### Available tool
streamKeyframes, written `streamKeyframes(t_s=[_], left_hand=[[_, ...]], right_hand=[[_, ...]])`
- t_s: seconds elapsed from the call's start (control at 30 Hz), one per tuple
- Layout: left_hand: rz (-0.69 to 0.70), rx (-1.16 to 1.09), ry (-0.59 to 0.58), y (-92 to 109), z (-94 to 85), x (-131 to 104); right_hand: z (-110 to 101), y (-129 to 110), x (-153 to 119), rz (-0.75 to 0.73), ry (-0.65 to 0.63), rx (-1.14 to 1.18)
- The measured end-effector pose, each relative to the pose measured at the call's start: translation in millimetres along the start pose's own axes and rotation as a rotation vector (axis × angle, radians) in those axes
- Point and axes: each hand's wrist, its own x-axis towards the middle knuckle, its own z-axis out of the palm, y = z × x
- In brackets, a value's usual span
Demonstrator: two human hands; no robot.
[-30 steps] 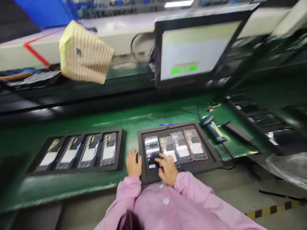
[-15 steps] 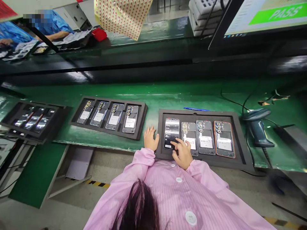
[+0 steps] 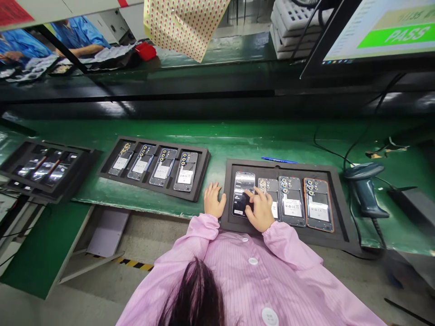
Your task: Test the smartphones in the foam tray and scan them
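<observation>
On the green tabletop (image 3: 224, 131) is a dark tray (image 3: 344, 213). The left hand (image 3: 213, 201) lies just beside it, palm down, fingers a bit spread, holding nothing. The right hand (image 3: 261, 212) bends over the tray, also holding nothing. The screen-up phone (image 3: 243, 181) sits at the tray's left end. A fingertip (image 3: 247, 192) has moved up its screen, so the person seems busy with a new spot.

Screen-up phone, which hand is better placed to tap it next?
Probably the right hand: it reaches over the screen-up phone, while the left hand lies beside the phone's tray.
</observation>
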Motion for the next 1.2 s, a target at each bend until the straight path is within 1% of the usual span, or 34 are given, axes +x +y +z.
streamKeyframes(t_s=[0.13, 0.27, 0.4, 0.57, 0.63, 0.67, 0.73, 0.8, 0.83, 0.93, 0.97, 1.0, 1.07, 1.13, 1.2], left_hand=[[-0.002, -0.010, -0.006, -1, 0.4, 0], [-0.004, -0.023, -0.001, -2, 1.3, 0], [0.009, -0.023, 0.013, -3, 2.2, 0], [0.008, -0.025, 0.014, -4, 1.7, 0], [0.006, -0.030, 0.012, -4, 1.0, 0], [0.005, -0.034, 0.010, -4, 0.7, 0], [0.004, -0.048, 0.004, -5, 0.1, 0], [-0.009, -0.077, -0.008, -6, -0.4, 1], [-0.028, -0.098, -0.013, -6, -0.7, 2], [-0.123, -0.180, -0.002, -1, -2.2, 6], [-0.132, -0.206, 0.004, 4, -3.2, 9], [-0.116, -0.226, 0.007, 9, -4.4, 13], [-0.020, -0.235, -0.005, 24, -8.1, 24], [0.097, -0.181, -0.066, 40, -13.1, 41], [0.172, -0.101, -0.151, 54, -18.4, 62]], right_hand=[[1, 1, 12, 0.032, -0.033, -0.015], [6, -1, 16, 0.024, -0.108, -0.021], [11, 0, 23, 0.054, -0.145, -0.045], [14, 4, 31, 0.068, -0.134, -0.052], [10, 5, 29, 0.058, -0.091, -0.051], [6, 6, 26, 0.044, -0.045, -0.045], [-5, 9, 15, 0.011, 0.085, -0.026], [-18, 13, -2, 0.004, 0.219, -0.010], [-25, 17, -12, 0.021, 0.263, -0.010], [-41, 26, -48, 0.103, 0.333, -0.019], [-45, 29, -59, 0.136, 0.346, -0.022], [-48, 31, -70, 0.170, 0.361, -0.026], [-51, 33, -87, 0.239, 0.394, -0.034], [-52, 34, -98, 0.296, 0.426, -0.044], [-54, 33, -103, 0.337, 0.465, -0.056]])
